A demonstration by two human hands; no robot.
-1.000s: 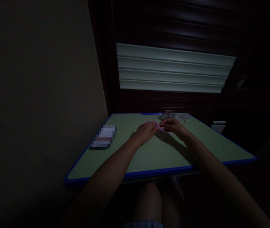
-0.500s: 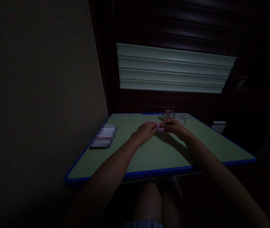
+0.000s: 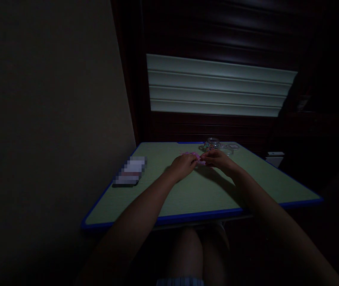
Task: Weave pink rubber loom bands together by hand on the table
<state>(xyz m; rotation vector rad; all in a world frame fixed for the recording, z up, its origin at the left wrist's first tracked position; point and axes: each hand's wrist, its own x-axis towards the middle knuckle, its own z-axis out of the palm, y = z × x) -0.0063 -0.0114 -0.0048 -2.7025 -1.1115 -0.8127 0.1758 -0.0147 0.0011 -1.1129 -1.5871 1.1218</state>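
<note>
Over the far half of the green table (image 3: 169,198), a small pink item (image 3: 198,157) lies between my two hands. My left hand (image 3: 184,165) is closed on its left side, fingertips pinched. From the right, my right hand (image 3: 217,159) pinches its other side with thumb and index finger. Part of the pink item shows beyond my left fingers; the rest is covered, and its exact shape is too dim to tell. Just behind my right hand stands a clear glass jar (image 3: 212,143) with small multicoloured pieces in it.
Clear round lids or dishes (image 3: 229,150) lie right of the jar. A blurred flat white and reddish object (image 3: 130,171) rests at the table's left edge. A wall rises on the left. Dark panelling stands behind the table, and my knees are below its near edge.
Both hands stay nearly in place. The pink item has shifted slightly between the fingers, and a bit more of it shows above my left hand.
</note>
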